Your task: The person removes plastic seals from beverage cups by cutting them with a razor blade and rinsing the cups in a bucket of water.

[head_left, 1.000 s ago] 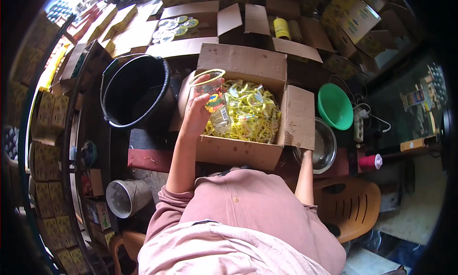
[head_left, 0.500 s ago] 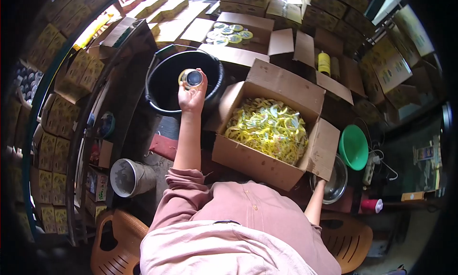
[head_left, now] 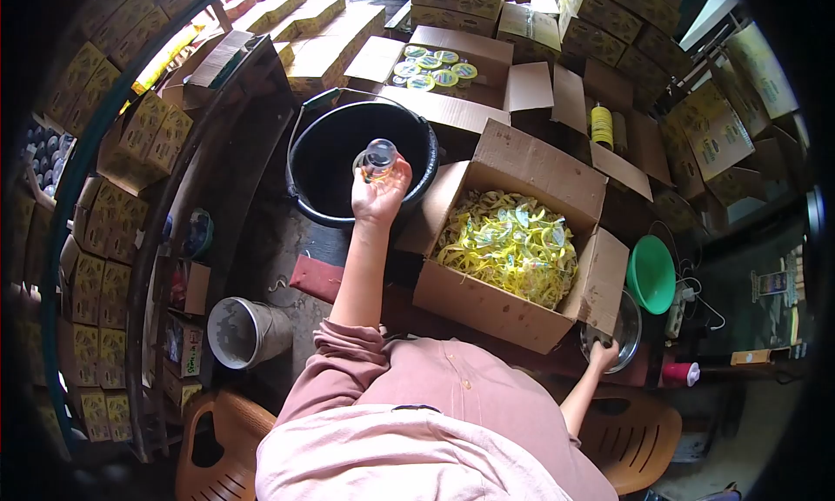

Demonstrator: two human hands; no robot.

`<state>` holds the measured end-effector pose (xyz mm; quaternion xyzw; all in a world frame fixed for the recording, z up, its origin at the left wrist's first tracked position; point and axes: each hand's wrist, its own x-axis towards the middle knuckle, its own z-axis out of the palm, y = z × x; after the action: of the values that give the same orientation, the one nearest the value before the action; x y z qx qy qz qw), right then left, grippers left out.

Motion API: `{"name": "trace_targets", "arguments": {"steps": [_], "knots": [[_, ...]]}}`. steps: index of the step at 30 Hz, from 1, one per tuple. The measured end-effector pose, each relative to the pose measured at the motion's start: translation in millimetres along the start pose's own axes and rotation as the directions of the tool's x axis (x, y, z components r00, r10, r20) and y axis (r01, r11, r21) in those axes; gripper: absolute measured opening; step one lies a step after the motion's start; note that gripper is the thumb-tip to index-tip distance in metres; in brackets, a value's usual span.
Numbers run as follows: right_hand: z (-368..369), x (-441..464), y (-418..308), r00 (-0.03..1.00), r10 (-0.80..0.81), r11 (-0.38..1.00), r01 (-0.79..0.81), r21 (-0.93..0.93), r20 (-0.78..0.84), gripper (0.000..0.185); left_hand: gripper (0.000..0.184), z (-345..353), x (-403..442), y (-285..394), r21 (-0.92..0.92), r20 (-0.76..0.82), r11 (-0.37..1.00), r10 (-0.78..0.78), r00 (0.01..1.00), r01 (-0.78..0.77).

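Note:
Over the mouth of a black bucket (head_left: pixel 326 170), my left hand (head_left: pixel 380 192) is closed round a clear plastic cup (head_left: pixel 380 156), whose round end faces up. My right hand (head_left: pixel 604 355) is at the near edge of a metal bowl (head_left: pixel 628 331), beside the flap of an open cardboard box; its fingers are partly hidden and too small to make out. Yellow and clear plastic strips (head_left: pixel 509 249) fill that cardboard box (head_left: pixel 496 305), which stands between my two hands.
Behind are an open box of round lids (head_left: pixel 430 69) and one with a yellow stack (head_left: pixel 601 125). A green bowl (head_left: pixel 651 275) and a pink spool (head_left: pixel 680 374) lie right. A grey bucket (head_left: pixel 248 331) stands low left, near orange chairs (head_left: pixel 622 436).
My left hand has carried the cup from above the strip-filled box to over the black bucket, and the cup has been turned. My right hand shows more beside the metal bowl. The view has shifted.

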<state>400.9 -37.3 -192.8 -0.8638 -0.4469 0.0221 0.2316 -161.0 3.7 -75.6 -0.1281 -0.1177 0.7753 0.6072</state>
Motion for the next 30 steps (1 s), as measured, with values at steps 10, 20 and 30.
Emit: {"name": "trace_targets", "arguments": {"steps": [10,20,30], "knots": [[-110,14,8,0.918,-0.291,0.049,-0.266,0.963,0.269,0.037,0.039,5,-8,11,0.032,-0.049,0.988,-0.149,0.988,0.151],[-63,-36,-194,0.749,-0.571,0.740,0.647,0.184,-0.337,0.064,0.036,-5,-6,18,0.007,-0.125,0.989,-0.146,0.981,0.148],[-61,-165,-461,0.068,-0.998,0.043,0.666,0.744,-0.003,0.052,0.041,2,-29,6,0.303,-0.003,0.942,-0.151,0.989,0.145]]}}
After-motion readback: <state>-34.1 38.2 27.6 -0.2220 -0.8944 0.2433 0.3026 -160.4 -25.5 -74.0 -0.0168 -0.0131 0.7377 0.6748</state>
